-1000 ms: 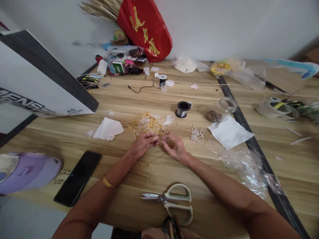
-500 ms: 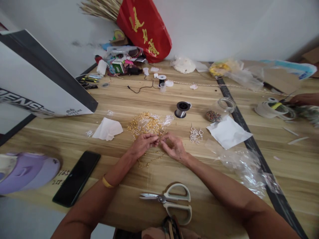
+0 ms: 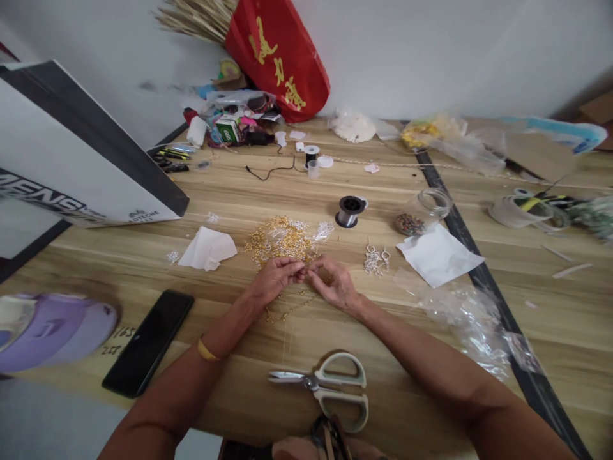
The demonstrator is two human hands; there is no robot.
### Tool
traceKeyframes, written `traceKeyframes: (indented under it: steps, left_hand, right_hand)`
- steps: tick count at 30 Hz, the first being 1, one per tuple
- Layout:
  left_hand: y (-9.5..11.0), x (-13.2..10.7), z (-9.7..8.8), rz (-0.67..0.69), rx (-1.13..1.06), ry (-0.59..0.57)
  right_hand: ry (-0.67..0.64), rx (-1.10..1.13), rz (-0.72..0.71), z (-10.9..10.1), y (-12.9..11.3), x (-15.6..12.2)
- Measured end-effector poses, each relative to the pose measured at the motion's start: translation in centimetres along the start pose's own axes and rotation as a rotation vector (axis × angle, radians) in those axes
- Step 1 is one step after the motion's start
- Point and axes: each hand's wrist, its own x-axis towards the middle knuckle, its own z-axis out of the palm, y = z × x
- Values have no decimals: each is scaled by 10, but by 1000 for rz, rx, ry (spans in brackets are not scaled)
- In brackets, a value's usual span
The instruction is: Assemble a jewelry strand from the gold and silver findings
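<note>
My left hand (image 3: 274, 279) and my right hand (image 3: 334, 282) meet fingertip to fingertip just in front of a heap of small gold findings (image 3: 280, 238) on the wooden table (image 3: 249, 191). Both pinch something tiny between thumb and fingers; I cannot make out what. A thin gold chain (image 3: 290, 311) trails on the wood below the hands. A few silver clasps (image 3: 376, 259) lie to the right of my right hand.
White-handled scissors (image 3: 330, 386) lie near the front edge. A black phone (image 3: 149, 340) rests at the left, a purple cap (image 3: 52, 329) beyond it. A wire spool (image 3: 350, 211), a bead jar (image 3: 424, 211), white paper (image 3: 438, 255), crumpled plastic (image 3: 472, 326) and a red bag (image 3: 278, 57) surround the work area.
My hands have stayed pinched together in the same spot. A person's hand that showed at the far right edge half a second ago is gone.
</note>
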Motion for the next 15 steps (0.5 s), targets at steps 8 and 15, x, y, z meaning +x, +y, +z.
traceKeyframes:
  steps: [8, 15]
  left_hand:
    - [1, 0, 0, -7, 1, 9]
    - [1, 0, -1, -12, -12, 2]
  right_hand:
    - [-4, -7, -17, 0, 2, -1]
    - [-2, -16, -17, 0, 2, -1]
